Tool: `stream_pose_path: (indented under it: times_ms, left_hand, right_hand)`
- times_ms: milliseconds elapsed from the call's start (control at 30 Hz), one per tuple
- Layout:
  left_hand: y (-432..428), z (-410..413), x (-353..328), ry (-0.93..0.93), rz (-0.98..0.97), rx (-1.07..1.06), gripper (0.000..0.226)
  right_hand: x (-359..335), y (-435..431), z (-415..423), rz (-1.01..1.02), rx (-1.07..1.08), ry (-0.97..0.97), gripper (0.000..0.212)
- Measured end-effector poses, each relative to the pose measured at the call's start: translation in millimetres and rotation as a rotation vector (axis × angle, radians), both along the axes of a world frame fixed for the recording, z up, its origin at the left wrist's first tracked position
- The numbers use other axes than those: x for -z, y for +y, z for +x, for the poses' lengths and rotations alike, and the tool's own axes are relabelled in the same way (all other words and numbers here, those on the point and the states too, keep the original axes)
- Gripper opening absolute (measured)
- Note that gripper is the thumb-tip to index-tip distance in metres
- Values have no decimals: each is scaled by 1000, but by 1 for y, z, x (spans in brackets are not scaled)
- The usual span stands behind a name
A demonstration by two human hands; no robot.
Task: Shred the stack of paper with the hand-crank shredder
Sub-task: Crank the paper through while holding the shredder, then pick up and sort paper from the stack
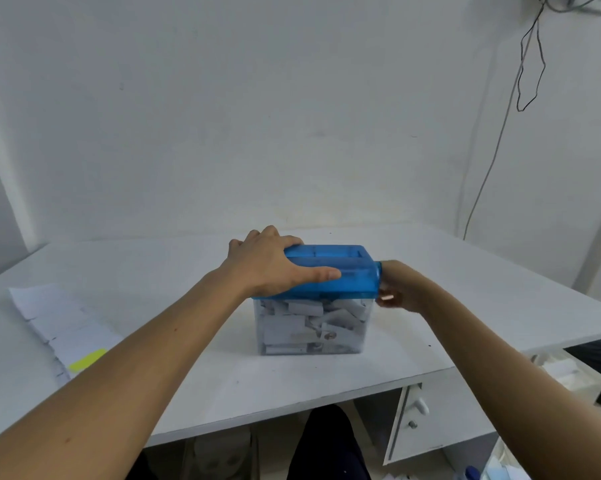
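The hand-crank shredder [347,275] has a blue translucent top on a clear bin [309,327] that is packed with white paper strips. It stands mid-table. My left hand [274,265] lies over the left end of the blue top, thumb along its front face, fingers curved over the far edge. My right hand [401,285] is at the shredder's right side, fingers curled round the crank handle there; the crank itself is mostly hidden by the hand. The stack of paper [63,323] lies flat at the table's left, with a yellow tab [87,360] near its front corner.
The white table [465,306] meets a white wall behind. Its front edge runs diagonally below the shredder. A drawer unit [416,420] sits under the right side. Cables [524,81] hang down the wall at the right. My dark-trousered leg [326,445] shows below the table edge.
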State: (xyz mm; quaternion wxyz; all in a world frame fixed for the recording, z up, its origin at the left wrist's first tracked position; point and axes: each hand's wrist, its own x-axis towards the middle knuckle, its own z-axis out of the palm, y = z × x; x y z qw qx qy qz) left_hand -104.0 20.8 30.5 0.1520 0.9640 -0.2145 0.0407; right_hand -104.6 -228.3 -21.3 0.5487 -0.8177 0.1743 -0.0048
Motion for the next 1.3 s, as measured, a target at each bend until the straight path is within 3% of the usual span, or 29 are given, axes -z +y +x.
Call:
stream_pose_path:
  times_ms: [67,267,467,667,767,967,1133,1300]
  left_hand:
    - [1,-1,0,1,-2,1,116]
    - [3,-2,-7,69,10,15,102]
    - [10,12,-16,322,-360,84,80]
    - [49,6,-14,99,-755,-11,26]
    - [95,3,-7,16,-816,-55,21]
    - [193,-8,18,-52,-814,-272,14]
    - [251,-7,63,-113,-756,-500,10]
    - [281,-1,115,-108,-665,-624,10]
  right_hand:
    - [7,-2,-2,-37,-11,13,18]
    - [-31,6,2,-38,52,-208,10]
    - [-88,33,-12,-253,-92,-364,14]
    - [-113,105,-34,-532,-228,-553,7]
    - [-109,144,-43,-546,-345,-578,6]
    - [-75,224,-38,-587,-512,-607,7]
    - [-22,280,-13,-645,-663,-491,7]
    - [29,325,12,-589,-694,-363,25]
